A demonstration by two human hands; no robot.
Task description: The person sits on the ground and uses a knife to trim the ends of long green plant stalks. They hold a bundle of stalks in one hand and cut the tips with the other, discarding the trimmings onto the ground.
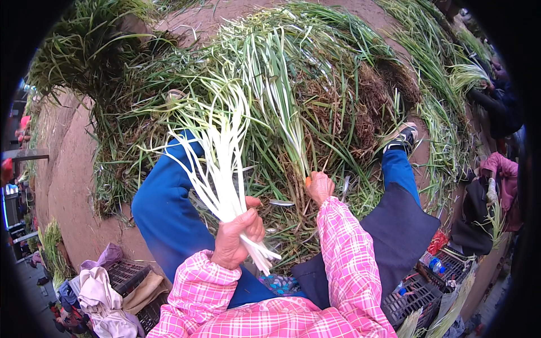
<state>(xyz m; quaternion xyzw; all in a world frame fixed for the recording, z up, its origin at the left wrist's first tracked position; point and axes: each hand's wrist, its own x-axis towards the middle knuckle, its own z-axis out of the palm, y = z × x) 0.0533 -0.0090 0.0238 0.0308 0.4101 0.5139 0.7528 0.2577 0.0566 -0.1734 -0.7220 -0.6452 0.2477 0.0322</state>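
My left hand [239, 235], low in the middle of the head view, is closed around a bunch of peeled white stalks, yellow garlic chives or a similar leafy vegetable [224, 181]. Their pale green tips fan out upwards, and the cut-looking ends stick out below the fist. To the right, my right hand [320, 187] is closed at the lower end of long green-and-white leafy stalks [291, 126] lying on the heap. Something orange shows at its thumb; what it is cannot be told. Roots and brown leaves lie under these stalks.
A large heap of green leaves with brown roots [367, 101] spreads between and beyond my feet. Black plastic crates [416, 295] stand at the lower right, with bottles in them. Another crate [124, 274] with cloths is at the lower left. Other people sit along the right edge.
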